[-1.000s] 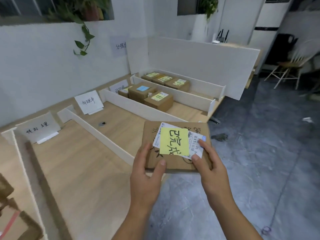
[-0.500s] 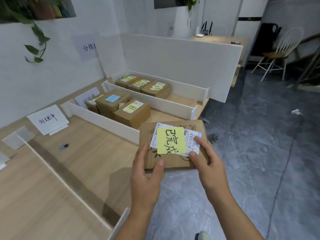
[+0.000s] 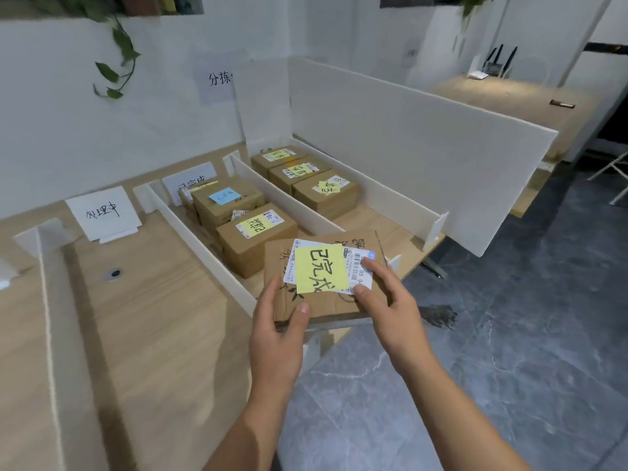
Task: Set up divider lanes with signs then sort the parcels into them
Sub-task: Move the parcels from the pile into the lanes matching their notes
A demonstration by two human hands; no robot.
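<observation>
The left grip [image 3: 277, 329] and right grip [image 3: 387, 300] clamp a flat brown cardboard parcel [image 3: 323, 303] with a square yellow note [image 3: 321, 268] over the edge of the woodgrain desk [image 3: 153, 317]; boxy cartons [image 3: 253, 248] between smooth white dividers [image 3: 204, 239] crowd the lane just beyond.

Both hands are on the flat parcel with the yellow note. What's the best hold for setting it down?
Take the parcel by its left and right edges, coming from the near side, thumbs on top and fingers under. It is flat and wide, so the sides probably give the steadiest hold. The left hand pinches the near left corner; the right hand has its thumb on the label.
</observation>
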